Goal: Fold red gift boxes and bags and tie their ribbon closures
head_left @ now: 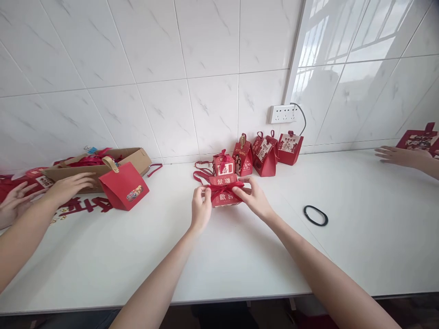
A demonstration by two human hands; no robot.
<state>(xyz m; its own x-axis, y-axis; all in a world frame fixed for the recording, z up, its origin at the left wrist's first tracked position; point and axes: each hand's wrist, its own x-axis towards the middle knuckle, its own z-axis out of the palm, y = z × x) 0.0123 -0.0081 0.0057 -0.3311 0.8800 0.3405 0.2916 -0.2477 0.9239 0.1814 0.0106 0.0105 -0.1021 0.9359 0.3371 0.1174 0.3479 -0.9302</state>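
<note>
In the middle of the table, a red gift box [223, 198] with pale characters sits in front of me, a dark red ribbon [224, 188] tied in a bow across it. My left hand [201, 205] pinches the bow's left loop between thumb and fingers. On the opposite side, my right hand [253, 197] has its thumb and fingers closed on the right loop. Just behind stands a smaller red box [224, 165] topped with a ribbon bow. Loose red ribbon [202, 175] lies to its left.
Several red gift bags [265, 155] stand along the wall below a power strip [284, 114]. A black ring [315, 215] lies right. At left are a cardboard box [137, 157] of ribbons, a red bag [124, 186] and a co-worker's hands [66, 189]; another person's hand [394, 154] reaches in far right.
</note>
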